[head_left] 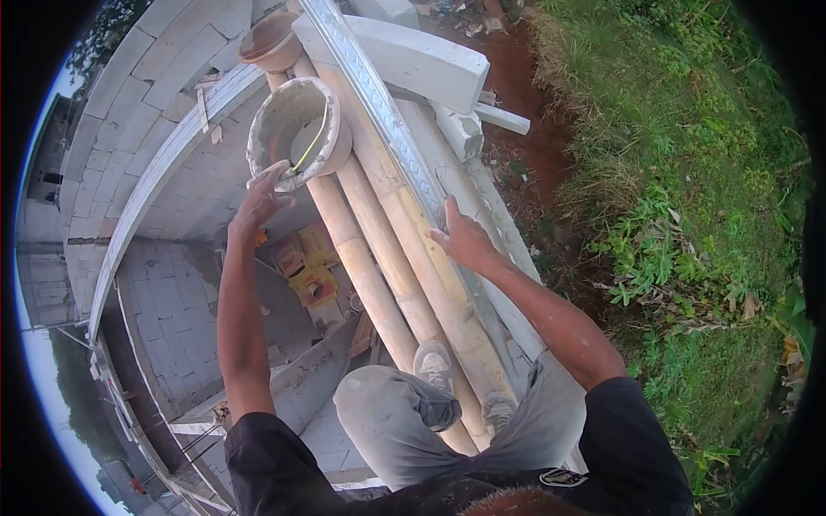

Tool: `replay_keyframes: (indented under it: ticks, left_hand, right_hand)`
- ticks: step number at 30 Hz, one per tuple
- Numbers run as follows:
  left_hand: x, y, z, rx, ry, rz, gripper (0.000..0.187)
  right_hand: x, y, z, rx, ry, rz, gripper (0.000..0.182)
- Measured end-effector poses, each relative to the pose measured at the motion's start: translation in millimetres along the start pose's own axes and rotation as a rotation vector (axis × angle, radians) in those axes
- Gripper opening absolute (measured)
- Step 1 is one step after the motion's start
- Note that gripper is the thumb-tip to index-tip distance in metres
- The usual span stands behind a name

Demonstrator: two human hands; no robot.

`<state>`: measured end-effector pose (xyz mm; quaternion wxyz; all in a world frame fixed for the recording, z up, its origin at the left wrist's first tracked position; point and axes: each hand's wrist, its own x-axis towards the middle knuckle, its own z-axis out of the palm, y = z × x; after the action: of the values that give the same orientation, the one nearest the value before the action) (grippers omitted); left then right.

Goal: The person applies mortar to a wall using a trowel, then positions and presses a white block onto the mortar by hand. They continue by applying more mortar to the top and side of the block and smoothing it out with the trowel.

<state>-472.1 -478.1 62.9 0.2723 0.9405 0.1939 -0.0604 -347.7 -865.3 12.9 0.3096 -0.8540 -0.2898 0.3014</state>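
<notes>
My left hand is closed on the near rim of a mortar-crusted bucket. The bucket stands on bamboo poles, and a thin yellow-green strip lies across its opening. To the right, my right hand grips the edge of a long embossed metal channel, thumb on the near side. Its other fingers are partly hidden. The channel runs lengthwise beside the poles. Both my shoes rest on the bamboo, knees bent.
A second, brownish bucket sits behind the first. Pale blocks lie at the upper right. Left of the poles is a drop into a block-walled room with yellow-red bags below. Grassy ground lies far down on the right.
</notes>
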Motion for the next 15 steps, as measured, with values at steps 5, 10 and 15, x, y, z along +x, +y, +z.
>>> replay_keyframes:
  ticks: [5, 10, 15]
  left_hand:
    - [28.9, 125.0, -19.5, -0.309, 0.455, 0.136, 0.077]
    - [121.7, 212.9, -35.1, -0.619, 0.655, 0.048, 0.099]
    - [142.6, 220.4, -20.1, -0.558, 0.660, 0.022, 0.100]
  right_hand:
    - [-0.4, 0.6, -1.4, -0.014, -0.037, -0.005, 0.052]
    - [-0.9, 12.4, -35.1, -0.115, -0.147, -0.136, 0.067]
    - [20.3, 37.0, -130.4, -0.267, -0.098, -0.200, 0.069]
